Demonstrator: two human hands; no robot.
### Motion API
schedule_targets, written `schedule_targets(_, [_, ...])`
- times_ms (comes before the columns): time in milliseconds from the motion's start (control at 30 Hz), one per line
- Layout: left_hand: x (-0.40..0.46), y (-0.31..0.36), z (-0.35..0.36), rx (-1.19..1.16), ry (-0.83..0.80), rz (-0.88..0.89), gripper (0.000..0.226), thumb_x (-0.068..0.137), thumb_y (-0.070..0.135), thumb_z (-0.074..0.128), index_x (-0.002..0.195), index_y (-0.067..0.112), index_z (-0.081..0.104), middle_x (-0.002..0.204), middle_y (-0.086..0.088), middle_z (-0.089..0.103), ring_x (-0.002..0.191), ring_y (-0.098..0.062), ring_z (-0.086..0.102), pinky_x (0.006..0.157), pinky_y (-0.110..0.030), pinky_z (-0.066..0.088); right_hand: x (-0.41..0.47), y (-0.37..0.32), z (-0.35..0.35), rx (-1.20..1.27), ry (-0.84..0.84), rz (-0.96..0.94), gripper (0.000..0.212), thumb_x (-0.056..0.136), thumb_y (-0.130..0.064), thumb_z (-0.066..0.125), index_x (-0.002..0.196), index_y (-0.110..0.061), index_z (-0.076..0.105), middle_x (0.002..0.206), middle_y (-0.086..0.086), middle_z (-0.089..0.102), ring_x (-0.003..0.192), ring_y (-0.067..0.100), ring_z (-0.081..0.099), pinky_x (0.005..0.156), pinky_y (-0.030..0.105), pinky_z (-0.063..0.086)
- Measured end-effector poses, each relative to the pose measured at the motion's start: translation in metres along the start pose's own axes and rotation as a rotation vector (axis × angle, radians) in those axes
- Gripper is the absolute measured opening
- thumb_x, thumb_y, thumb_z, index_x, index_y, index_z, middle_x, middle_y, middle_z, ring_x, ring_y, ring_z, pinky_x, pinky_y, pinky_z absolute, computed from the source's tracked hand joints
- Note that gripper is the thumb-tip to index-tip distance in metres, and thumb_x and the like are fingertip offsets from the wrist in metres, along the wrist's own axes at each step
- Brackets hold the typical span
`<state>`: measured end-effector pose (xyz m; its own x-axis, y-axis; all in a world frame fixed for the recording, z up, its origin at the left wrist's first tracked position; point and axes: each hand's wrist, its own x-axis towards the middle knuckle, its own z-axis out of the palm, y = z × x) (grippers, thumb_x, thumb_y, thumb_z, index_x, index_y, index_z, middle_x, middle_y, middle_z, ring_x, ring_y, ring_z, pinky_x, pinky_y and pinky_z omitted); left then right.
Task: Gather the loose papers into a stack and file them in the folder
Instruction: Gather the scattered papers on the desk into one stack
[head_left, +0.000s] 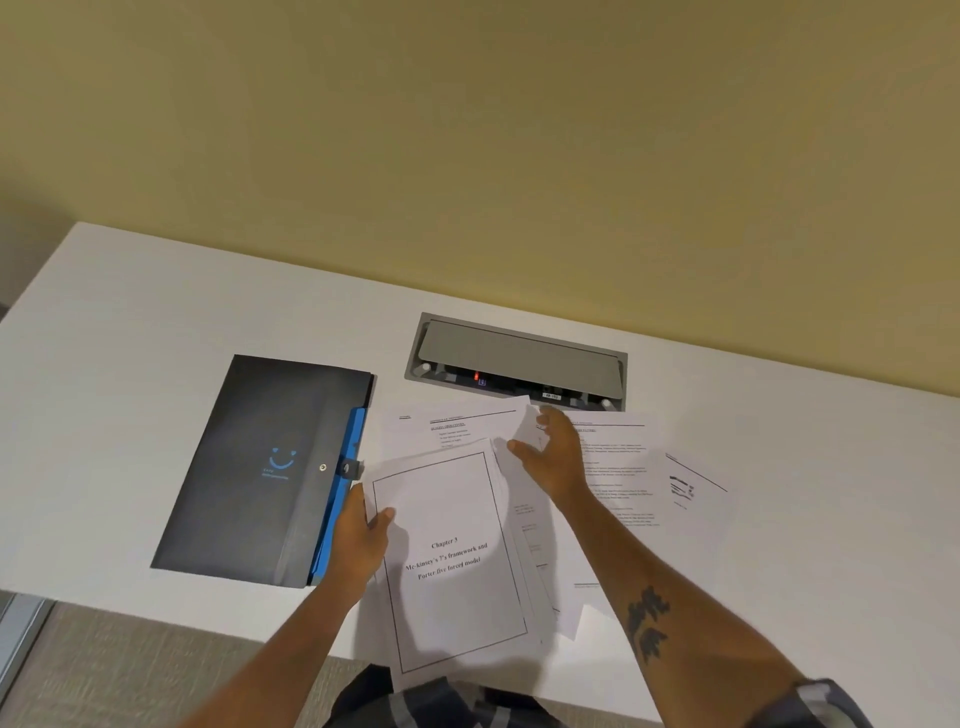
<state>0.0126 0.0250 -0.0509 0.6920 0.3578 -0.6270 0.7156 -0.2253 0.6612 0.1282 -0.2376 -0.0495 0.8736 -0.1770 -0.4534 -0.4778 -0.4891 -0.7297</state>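
Observation:
Several white printed sheets lie fanned out on the white table. On top is a bordered title page (452, 561) reading "Chapter 3"; my left hand (363, 530) pinches its left edge, thumb on top. More text pages (618, 467) spread to the right and behind. My right hand (550, 452) hovers over the far sheets with fingers spread, touching the top edge of one page. A dark folder (260, 467) with a blue smiley logo, blue inner edge and snap clasp lies shut to the left, just beside my left hand.
A grey cable box (519, 358) with a raised lid is set in the table behind the papers. The table's near edge (156, 603) runs below the folder. One sheet (691, 488) lies off to the right. A yellow wall stands behind.

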Motion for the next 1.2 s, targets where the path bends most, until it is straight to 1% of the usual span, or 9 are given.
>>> schedule_targets(100, [-0.003, 0.001, 0.000, -0.010, 0.016, -0.014, 0.047, 0.097, 0.015, 0.064, 0.140, 0.009, 0.046, 0.131, -0.008, 0.059, 0.125, -0.035, 0.057, 0.104, -0.049, 0.048, 0.028, -0.012, 0.003, -0.046, -0.018, 0.019, 0.092, 0.074, -0.034, 0.093, 0.150, -0.021, 0.042, 0.149, 0.011, 0.044, 0.137, 0.032, 0.047, 0.105, 0.046, 0.054])
schedule_targets(267, [-0.009, 0.002, -0.001, -0.071, 0.019, 0.001, 0.044, 0.096, 0.012, 0.064, 0.137, 0.015, 0.048, 0.125, 0.000, 0.057, 0.113, -0.020, 0.054, 0.100, -0.045, 0.050, 0.050, -0.014, 0.014, -0.043, -0.085, 0.044, 0.096, 0.073, -0.034, 0.095, 0.151, -0.020, 0.040, 0.149, 0.008, 0.048, 0.142, 0.029, 0.039, 0.116, 0.045, 0.042])
schedule_targets(533, [-0.014, 0.001, -0.003, -0.126, 0.003, 0.011, 0.036, 0.096, 0.013, 0.064, 0.124, 0.029, 0.048, 0.122, 0.004, 0.060, 0.112, -0.018, 0.058, 0.088, -0.029, 0.051, 0.032, 0.000, 0.012, 0.057, -0.020, 0.028, 0.074, 0.073, -0.030, 0.095, 0.134, -0.027, 0.053, 0.114, -0.006, 0.067, 0.107, 0.025, 0.070, 0.093, 0.049, 0.062])
schedule_targets(633, [-0.017, 0.000, -0.005, -0.138, -0.006, 0.022, 0.034, 0.096, 0.014, 0.064, 0.124, 0.028, 0.049, 0.123, 0.003, 0.063, 0.113, -0.020, 0.061, 0.080, -0.021, 0.051, 0.014, 0.004, 0.006, 0.088, -0.041, 0.028, 0.057, 0.083, -0.023, 0.088, 0.131, -0.019, 0.059, 0.110, -0.008, 0.068, 0.103, 0.020, 0.071, 0.077, 0.029, 0.063])
schedule_targets(700, [-0.017, 0.001, -0.006, -0.157, -0.004, -0.004, 0.037, 0.097, 0.015, 0.064, 0.130, 0.026, 0.051, 0.125, 0.003, 0.063, 0.116, -0.021, 0.061, 0.090, -0.031, 0.053, 0.002, 0.010, 0.003, 0.069, -0.041, 0.011, 0.040, 0.087, -0.018, 0.083, 0.123, -0.014, 0.066, 0.106, -0.007, 0.070, 0.101, 0.020, 0.073, 0.072, 0.020, 0.057])
schedule_targets(833, [-0.015, 0.000, -0.008, -0.182, -0.005, -0.048, 0.053, 0.096, 0.018, 0.065, 0.145, 0.022, 0.047, 0.134, -0.001, 0.063, 0.123, -0.026, 0.060, 0.106, -0.049, 0.050, -0.017, 0.026, -0.004, 0.054, -0.050, 0.005, 0.012, 0.095, -0.013, 0.073, 0.107, -0.013, 0.072, 0.099, -0.006, 0.074, 0.098, 0.024, 0.074, 0.078, 0.029, 0.060])
schedule_targets(1000, [-0.017, 0.005, -0.009, -0.181, -0.001, -0.056, 0.055, 0.097, 0.021, 0.064, 0.148, 0.023, 0.043, 0.139, -0.003, 0.060, 0.128, -0.029, 0.057, 0.109, -0.053, 0.047, -0.044, 0.036, -0.016, 0.167, -0.089, -0.022, 0.016, 0.102, -0.012, 0.063, 0.116, -0.012, 0.072, 0.107, -0.002, 0.076, 0.096, 0.012, 0.072, 0.075, 0.015, 0.058])
schedule_targets(1100, [-0.024, 0.012, -0.006, -0.206, -0.022, -0.026, 0.050, 0.098, 0.019, 0.062, 0.145, 0.024, 0.045, 0.139, 0.004, 0.059, 0.128, -0.024, 0.055, 0.111, -0.052, 0.045, -0.057, 0.043, -0.018, 0.205, -0.154, 0.015, 0.014, 0.103, -0.012, 0.062, 0.104, -0.019, 0.074, 0.088, -0.018, 0.076, 0.080, -0.002, 0.069, 0.073, 0.013, 0.054])
schedule_targets(1200, [-0.037, 0.025, -0.003, -0.221, 0.002, -0.022, 0.030, 0.100, 0.015, 0.060, 0.126, 0.025, 0.052, 0.119, 0.009, 0.056, 0.114, -0.017, 0.050, 0.102, -0.046, 0.046, -0.068, 0.046, -0.016, 0.234, -0.207, 0.032, 0.034, 0.098, -0.036, 0.068, 0.096, -0.002, 0.066, 0.075, -0.005, 0.061, 0.067, 0.015, 0.052, 0.065, 0.027, 0.045])
